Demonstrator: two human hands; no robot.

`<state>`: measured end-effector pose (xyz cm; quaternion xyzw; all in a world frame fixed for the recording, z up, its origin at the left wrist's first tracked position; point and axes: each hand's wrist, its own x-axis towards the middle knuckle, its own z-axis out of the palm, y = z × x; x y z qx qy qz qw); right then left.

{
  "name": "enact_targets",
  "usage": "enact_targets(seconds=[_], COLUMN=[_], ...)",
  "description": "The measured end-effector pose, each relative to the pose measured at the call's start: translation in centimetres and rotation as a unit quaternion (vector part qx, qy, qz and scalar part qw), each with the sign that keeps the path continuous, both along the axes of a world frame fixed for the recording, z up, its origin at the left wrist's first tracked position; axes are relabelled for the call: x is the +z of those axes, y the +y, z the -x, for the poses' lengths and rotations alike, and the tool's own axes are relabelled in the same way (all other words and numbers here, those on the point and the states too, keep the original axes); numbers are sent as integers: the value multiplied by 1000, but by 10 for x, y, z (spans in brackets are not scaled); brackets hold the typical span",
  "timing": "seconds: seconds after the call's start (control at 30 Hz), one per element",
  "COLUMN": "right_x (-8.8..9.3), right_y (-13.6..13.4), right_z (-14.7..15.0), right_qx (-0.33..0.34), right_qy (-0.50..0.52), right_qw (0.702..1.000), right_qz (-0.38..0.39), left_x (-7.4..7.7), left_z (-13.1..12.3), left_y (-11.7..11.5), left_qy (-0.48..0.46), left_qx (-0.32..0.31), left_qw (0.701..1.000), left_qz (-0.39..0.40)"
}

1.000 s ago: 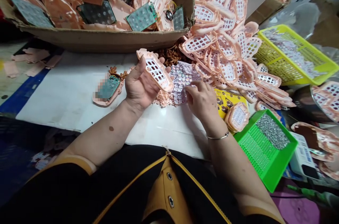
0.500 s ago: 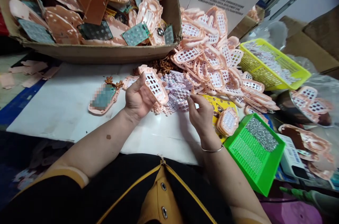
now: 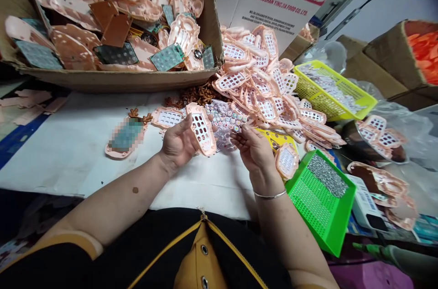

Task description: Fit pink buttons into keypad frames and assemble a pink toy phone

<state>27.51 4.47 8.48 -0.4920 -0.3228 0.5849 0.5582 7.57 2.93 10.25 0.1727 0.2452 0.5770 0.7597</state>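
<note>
My left hand (image 3: 178,143) is closed round a pink plastic shell with rows of holes (image 3: 202,128), held on edge above the white table sheet (image 3: 71,147). My right hand (image 3: 252,147) is beside it, fingers curled on the edge of a clear keypad sheet with small coloured buttons (image 3: 226,120), lifted off a heap of such sheets. A finished pink piece with brown antlers (image 3: 127,136) lies left of my left hand. Another pink shell (image 3: 167,118) lies flat behind my left thumb.
A big cardboard box (image 3: 119,80) of pink shells and green circuit boards stands at the back. A pile of perforated pink shells (image 3: 267,84) lies right of it. A yellow basket (image 3: 333,90) and a green basket (image 3: 321,198) hold small parts at the right.
My right hand has picked a keypad sheet off the heap and raised it toward the shell. My left hand has kept its hold on the shell. The view has tilted upward.
</note>
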Motion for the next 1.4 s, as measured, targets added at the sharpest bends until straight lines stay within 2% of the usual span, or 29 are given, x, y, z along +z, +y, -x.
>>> enact_targets(seconds=[0.1, 0.17, 0.3, 0.37, 0.47, 0.53, 0.63, 0.7, 0.8, 0.93, 1.0, 1.07, 1.13, 1.2, 1.23, 1.33, 1.4], right_x=[7, 13, 27, 31, 29, 23, 13, 11, 15, 24, 24, 22, 21, 22, 24, 31, 35], right_y=[0, -2, -6, -7, -8, -11, -16, -18, -19, -21, -23, -25, -28, -32, -35, -44, -49], right_z=[5, 6, 6, 8, 13, 18, 25, 26, 23, 15, 14, 15, 17, 19, 20, 24, 28], right_qx=[13, 25, 90, 85, 45, 71, 119, 100, 76, 127, 94, 22, -41, -78, -83, -61, -33], right_qy=[-24, -85, -250, -249, -159, -124, -105, -104, -168, -347, -351, -296, -274, -341, -399, -552, -603], right_qw=[999, 994, 957, 955, 976, 984, 986, 988, 982, 927, 926, 942, 938, 897, 860, 710, 630], right_qz=[-30, -63, -116, -137, -140, -107, -57, -46, -45, -69, -108, -159, -209, -270, -307, -432, -489], left_x=[-2, -4, -10, -11, -13, -14, -15, -16, -15, -12, -11, -11, -12, -13, -14, -14, -13], left_z=[1, 3, 5, 4, 3, 2, 1, 1, 2, 2, 3, 2, 2, 0, 0, -2, -3], left_y=[-2, -4, -7, -7, -7, -6, -5, -6, -6, -6, -6, -6, -6, -6, -6, -6, -6], left_qy=[2, -1, 2, -6, -41, -60, -66, -61, -53, -44, -44, -48, -48, -46, -47, -45, -33], left_qx=[-29, -62, -171, -195, -152, -130, -137, -141, -132, -133, -137, -131, -117, -103, -101, -100, -94], left_qw=[1000, 998, 983, 979, 987, 989, 988, 988, 989, 990, 989, 990, 992, 994, 994, 994, 995], left_qz=[-10, -33, -61, -58, -37, -26, -27, -33, -33, -20, -17, -13, -7, -2, -1, -11, -31])
